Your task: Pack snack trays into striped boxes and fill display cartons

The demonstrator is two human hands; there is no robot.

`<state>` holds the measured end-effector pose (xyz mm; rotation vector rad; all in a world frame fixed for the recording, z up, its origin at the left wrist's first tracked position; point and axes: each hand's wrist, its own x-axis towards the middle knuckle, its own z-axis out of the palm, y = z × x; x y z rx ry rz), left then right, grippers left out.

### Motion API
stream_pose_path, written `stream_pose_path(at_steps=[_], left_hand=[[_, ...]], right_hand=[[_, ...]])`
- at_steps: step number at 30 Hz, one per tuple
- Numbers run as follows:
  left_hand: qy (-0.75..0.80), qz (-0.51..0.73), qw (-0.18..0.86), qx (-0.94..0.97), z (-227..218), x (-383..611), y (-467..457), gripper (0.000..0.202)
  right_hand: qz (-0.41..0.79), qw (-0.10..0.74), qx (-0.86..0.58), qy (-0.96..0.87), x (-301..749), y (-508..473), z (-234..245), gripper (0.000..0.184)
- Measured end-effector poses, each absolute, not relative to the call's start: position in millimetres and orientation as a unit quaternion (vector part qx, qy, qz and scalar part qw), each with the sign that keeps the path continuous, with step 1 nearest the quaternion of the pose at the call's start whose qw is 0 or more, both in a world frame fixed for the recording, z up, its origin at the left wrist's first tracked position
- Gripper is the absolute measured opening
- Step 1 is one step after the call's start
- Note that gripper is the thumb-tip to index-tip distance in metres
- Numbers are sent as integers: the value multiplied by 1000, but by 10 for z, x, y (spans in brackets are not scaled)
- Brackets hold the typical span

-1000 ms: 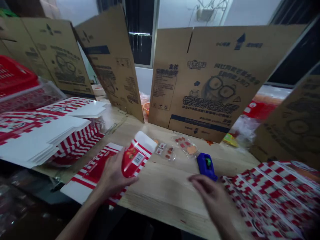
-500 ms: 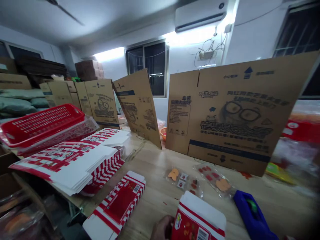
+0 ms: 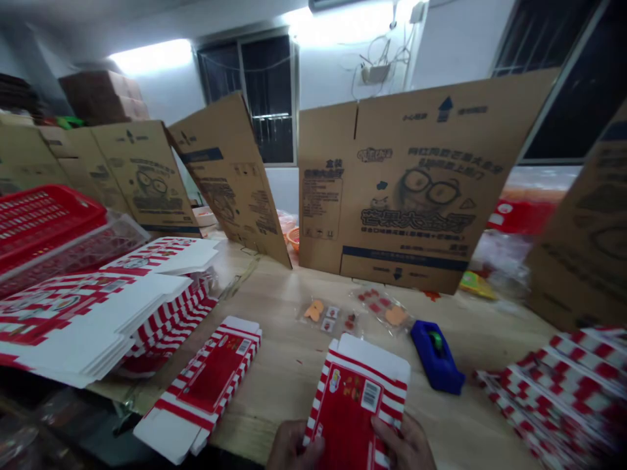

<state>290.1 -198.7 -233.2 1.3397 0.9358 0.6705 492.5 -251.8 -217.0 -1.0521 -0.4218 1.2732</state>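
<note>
Flattened cardboard cartons (image 3: pixel 406 196) stand along the wooden table (image 3: pixel 304 365), with a blue tape dispenser (image 3: pixel 435 358) near clear packets (image 3: pixel 328 316).

hands (image 3: pixel 294 447): 2 | held cartons (image 3: pixel 350 418): 1 | tape dispensers (image 3: pixel 435 358): 1 | clear packets (image 3: pixel 379 307): 2

A red-and-white striped paperboard carton (image 3: pixel 355 401), folded flat with its barcode panel facing up (white flaps at the far end), is held upright-tilted between the left hand (image 3: pixel 294 446) and right hand (image 3: pixel 402 445), just left of a blue tape dispenser (image 3: pixel 437 358).
</note>
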Motion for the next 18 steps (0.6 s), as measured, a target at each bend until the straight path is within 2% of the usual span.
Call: stream_pose_path(at_steps=[9, 15, 18], left_hand=[[351, 204, 709, 576, -2164, 2752, -2119, 47], [345, 358, 666, 557, -2017, 2922, -2014, 58], [348, 387, 670, 529, -2075, 2965, -1944, 63]], right_hand=[[580, 654, -446, -193, 4985, -2618, -2276, 33], [663, 577, -422, -221, 4825, -2781, -2336, 43], [674, 559, -422, -234, 4763, -2858, -2391, 47]])
